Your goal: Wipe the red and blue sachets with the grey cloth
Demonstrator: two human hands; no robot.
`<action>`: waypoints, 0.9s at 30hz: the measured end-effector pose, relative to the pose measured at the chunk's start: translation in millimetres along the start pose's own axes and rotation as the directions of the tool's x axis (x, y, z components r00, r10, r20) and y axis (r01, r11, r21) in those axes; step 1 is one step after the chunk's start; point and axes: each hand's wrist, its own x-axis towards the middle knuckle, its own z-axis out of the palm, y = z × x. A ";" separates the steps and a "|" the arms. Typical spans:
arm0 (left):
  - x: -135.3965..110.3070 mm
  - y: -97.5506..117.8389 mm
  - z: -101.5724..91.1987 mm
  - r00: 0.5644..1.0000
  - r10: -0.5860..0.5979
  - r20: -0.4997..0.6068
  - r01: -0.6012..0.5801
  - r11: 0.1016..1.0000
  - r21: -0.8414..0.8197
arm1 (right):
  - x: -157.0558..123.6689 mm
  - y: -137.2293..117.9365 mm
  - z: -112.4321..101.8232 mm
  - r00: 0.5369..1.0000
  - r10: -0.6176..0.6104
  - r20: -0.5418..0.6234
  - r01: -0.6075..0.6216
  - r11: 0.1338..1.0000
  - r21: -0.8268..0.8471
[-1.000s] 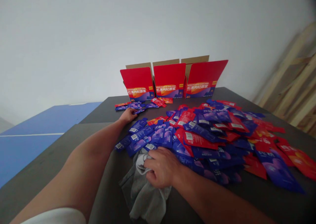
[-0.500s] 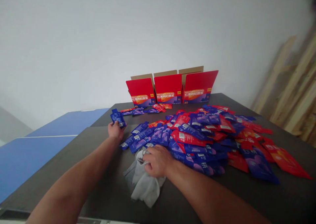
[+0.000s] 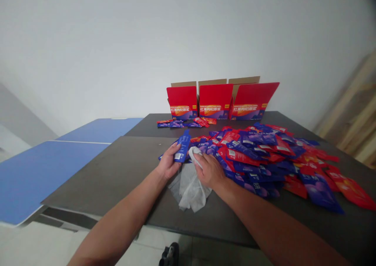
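My left hand [image 3: 168,163] is closed round a blue pouch [image 3: 182,146], held upright just above the dark table [image 3: 129,160]. My right hand [image 3: 209,170] grips a bunched pale grey cloth [image 3: 189,186], its upper end touching the pouch. Both hands sit at the near left edge of a big heap of blue and red pouches [image 3: 264,156] spread over the table's right half.
Three open red cartons [image 3: 216,101] stand in a row at the table's far edge, with a small row of pouches [image 3: 185,122] in front of them. A blue table [image 3: 44,168] adjoins on the left. Wooden frames [image 3: 357,113] lean at the right wall.
My left hand picked a blue pouch from the far left and brought it back beside my right hand. The right hand lifted the cloth's end up against the pouch. The view shifted.
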 end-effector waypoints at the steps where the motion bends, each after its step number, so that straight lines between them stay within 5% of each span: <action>1: 1.2 -1.0 -1.9 0.999 -0.010 0.053 0.010 1.000 -0.004 | -0.7 0.5 -2.0 0.999 -0.025 0.028 0.025 1.000 -0.017; 6: 7.2 -6.1 -8.0 0.984 -0.062 0.170 0.061 0.998 0.012 | -1.2 4.4 -7.7 0.978 -0.126 0.169 0.136 0.989 -0.049; 11: 4.4 -6.6 -7.6 0.953 -0.164 0.255 0.165 0.986 0.015 | -1.8 9.4 -6.1 0.976 -0.072 0.205 0.087 0.994 -0.068; 27: -0.1 -5.5 -10.5 0.871 -0.275 0.408 0.254 0.961 0.105 | -3.7 17.8 3.4 0.973 0.207 -0.103 -0.193 0.972 0.132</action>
